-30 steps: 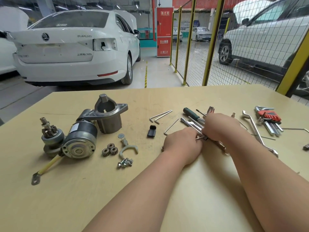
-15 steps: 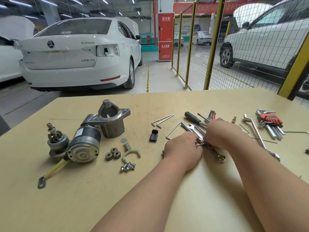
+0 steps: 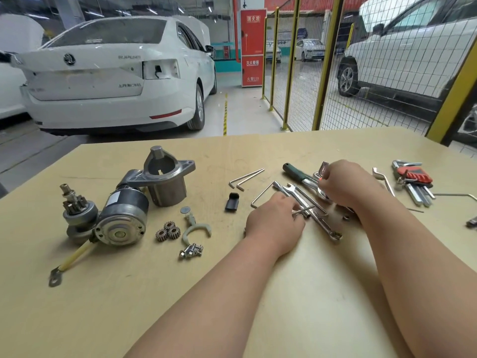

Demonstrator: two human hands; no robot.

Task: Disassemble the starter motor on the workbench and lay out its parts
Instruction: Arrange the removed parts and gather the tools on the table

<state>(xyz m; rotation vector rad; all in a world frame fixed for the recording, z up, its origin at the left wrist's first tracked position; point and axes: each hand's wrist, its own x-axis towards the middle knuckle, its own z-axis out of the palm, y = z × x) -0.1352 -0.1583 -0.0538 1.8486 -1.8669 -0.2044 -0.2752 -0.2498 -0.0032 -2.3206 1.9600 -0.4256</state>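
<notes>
**Head view: a starter motor partly stripped on the tabletop (image 3: 335, 293).**

- **Main parts, at left.** The motor body (image 3: 121, 215) lies on its side, and its yellow cable (image 3: 74, 257) trails toward the near edge. The drive gear (image 3: 74, 210) stands touching the body on its left. The nose housing (image 3: 167, 177) stands just behind.
- **Removed parts.** These are set near the body in separate groups, apparently so that none is mislaid. There are three small gears (image 3: 167, 231) touching one another, a pale fork (image 3: 197, 228) and a cluster of bolts (image 3: 191, 250). A black cap (image 3: 232, 202) lies farther right.
- **Tools.** These are kept to the right, well apart from the parts. They are two hex keys (image 3: 246, 178), a screwdriver (image 3: 294, 172), a pile of wrenches (image 3: 317, 215) and a key set (image 3: 413, 178) in a red holder.
- **Hands.** Both hands are in the pile, probably choosing the next tool. The left hand (image 3: 275, 223) has its fingers curled round a thin rod (image 3: 305, 210). The right hand (image 3: 344, 187) has its fingers bent down among the tools, and it cannot be told whether they grip anything.
</notes>
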